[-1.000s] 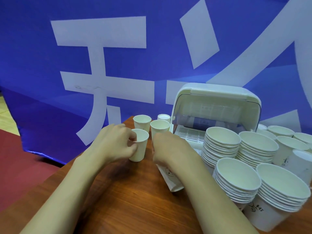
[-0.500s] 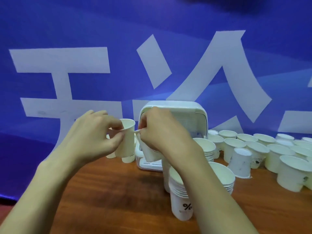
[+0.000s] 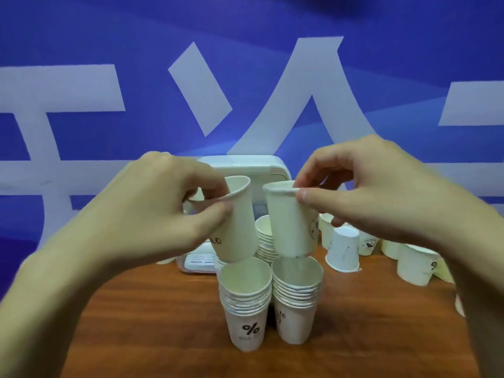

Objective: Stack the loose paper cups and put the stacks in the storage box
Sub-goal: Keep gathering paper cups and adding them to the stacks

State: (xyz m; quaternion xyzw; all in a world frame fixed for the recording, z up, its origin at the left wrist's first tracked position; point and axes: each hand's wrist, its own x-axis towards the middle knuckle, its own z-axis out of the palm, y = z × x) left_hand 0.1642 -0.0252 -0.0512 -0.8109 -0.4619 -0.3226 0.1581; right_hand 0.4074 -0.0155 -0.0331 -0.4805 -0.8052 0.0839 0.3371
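White paper cups all over; left stack (image 3: 246, 306) carries black % mark, cup in left hand (image 3: 236, 222) shows dark lettering; storage box (image 3: 245, 170) white; table (image 3: 163, 323) reddish-brown woodgrain; backdrop (image 3: 109, 36) deep blue, big white strokes

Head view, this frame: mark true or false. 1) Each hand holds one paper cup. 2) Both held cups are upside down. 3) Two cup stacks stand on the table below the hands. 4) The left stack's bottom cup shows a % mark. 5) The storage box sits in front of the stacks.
1) True: left hand holds the left cup, right hand the right cup.
2) False: both are mouth-up.
3) True: left stack, right stack.
4) True.
5) False: the storage box is behind them.
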